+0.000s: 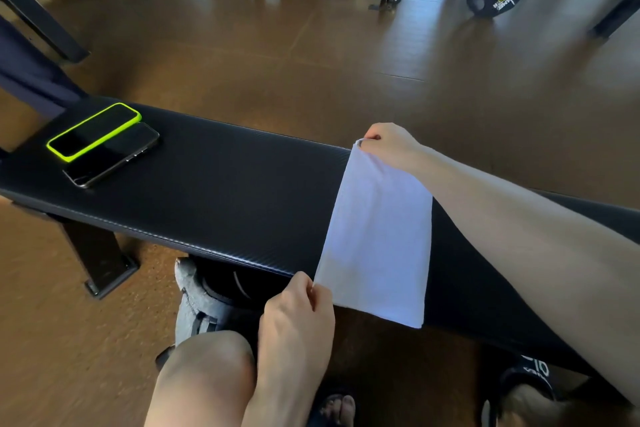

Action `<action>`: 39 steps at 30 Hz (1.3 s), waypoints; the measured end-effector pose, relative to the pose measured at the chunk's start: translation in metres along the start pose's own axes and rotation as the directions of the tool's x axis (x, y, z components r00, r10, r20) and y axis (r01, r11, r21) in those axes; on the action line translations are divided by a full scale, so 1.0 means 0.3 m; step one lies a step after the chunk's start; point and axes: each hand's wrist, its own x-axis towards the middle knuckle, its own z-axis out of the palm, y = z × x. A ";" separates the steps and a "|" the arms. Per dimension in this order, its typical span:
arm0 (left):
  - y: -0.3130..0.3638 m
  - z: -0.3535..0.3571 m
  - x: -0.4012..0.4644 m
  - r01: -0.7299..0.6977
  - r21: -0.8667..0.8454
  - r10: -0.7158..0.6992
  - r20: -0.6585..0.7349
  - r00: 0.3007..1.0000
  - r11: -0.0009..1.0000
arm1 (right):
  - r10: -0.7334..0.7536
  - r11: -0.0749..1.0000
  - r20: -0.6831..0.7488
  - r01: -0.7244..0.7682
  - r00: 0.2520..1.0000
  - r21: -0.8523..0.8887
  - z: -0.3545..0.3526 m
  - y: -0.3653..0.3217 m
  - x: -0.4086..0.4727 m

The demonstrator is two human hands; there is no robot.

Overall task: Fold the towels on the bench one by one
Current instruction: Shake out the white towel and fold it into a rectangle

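While we pinch one white towel (375, 236) by two corners, our left hand (298, 308) at the near corner and our right hand (389, 142) at the far one, it lies across the black bench (225, 184), seemingly part-folded, its near end overhanging. We judge the folding midway. We count one towel, no finished pile, and two phones (104, 144) side by side.

White towel held across a black bench

The left hand (298, 302) pinches the towel (375, 236) at its near corner, the right hand (388, 142) its far corner; two phones (104, 144) lie at the bench's (225, 184) left end.
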 end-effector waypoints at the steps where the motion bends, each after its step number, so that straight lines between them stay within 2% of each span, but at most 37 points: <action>1: -0.002 0.002 0.001 0.002 0.004 -0.002 0.000 1.000 1.000 | 0.012 1.000 -0.005 -0.012 1.000 0.004 0.002 -0.003 -0.007; 8: -0.011 0.003 0.002 -0.012 0.052 0.012 -0.001 1.000 0.999 | 0.020 0.998 -0.031 -0.022 0.999 -0.061 -0.003 -0.033 -0.062; 11: -0.018 0.009 0.006 -0.009 0.068 0.010 -0.015 1.000 0.998 | 0.010 0.997 -0.084 -0.017 0.996 -0.077 0.012 -0.030 -0.077; 16: -0.018 0.012 0.008 -0.033 0.110 0.041 -0.073 0.996 0.993 | -0.109 0.983 -0.211 0.074 0.971 -0.168 0.028 -0.022 -0.114; 19: -0.018 0.023 0.008 -0.045 0.109 0.054 -0.076 0.996 0.993 | -0.194 0.957 -0.192 0.143 0.962 -0.251 0.012 -0.045 -0.145; 25: -0.016 0.029 0.013 -0.038 0.194 0.054 -0.078 0.996 0.980 | -0.277 0.868 -0.199 0.156 0.940 -0.471 0.023 -0.066 -0.145; 27: -0.013 0.021 0.006 -0.082 0.262 0.109 -0.092 0.990 0.962 | -0.331 0.850 -0.285 0.153 0.900 -0.504 0.024 -0.060 -0.147; 29: 0.005 0.003 0.000 -0.153 0.309 0.207 -0.153 0.966 0.939 | -0.444 0.832 -0.356 0.230 0.822 -0.505 0.024 -0.059 -0.177; 31: 0.035 -0.010 0.025 -0.314 0.358 0.405 -0.214 0.889 0.879 | -0.561 0.795 -0.386 0.346 0.733 -0.499 0.024 -0.048 -0.244; 32: 0.056 -0.009 0.054 -0.410 0.400 0.523 -0.231 0.820 0.820 | -0.601 0.772 -0.380 0.388 0.703 -0.504 0.024 -0.038 -0.287; 33: 0.085 -0.005 0.092 -0.477 0.443 0.606 -0.211 0.767 0.759 | -0.627 0.753 -0.361 0.420 0.690 -0.506 0.022 -0.027 -0.330; 34: 0.122 0.001 0.138 -0.511 0.473 0.638 -0.153 0.755 0.718 | -0.636 0.746 -0.337 0.442 0.694 -0.498 0.018 -0.011 -0.364; 35: 0.166 0.010 0.186 -0.515 0.495 0.621 -0.065 0.781 0.700 | -0.629 0.751 -0.317 0.449 0.710 -0.484 0.018 0.015 -0.383; 37: 0.230 0.052 0.279 -0.530 0.541 0.562 0.123 0.818 0.653 | -0.544 0.791 -0.286 0.369 0.789 -0.487 0.015 0.060 -0.397; 39: 0.243 0.115 0.367 -0.597 0.579 0.542 0.293 0.788 0.555 | -0.387 0.839 -0.186 0.261 0.903 -0.478 0.022 0.088 -0.401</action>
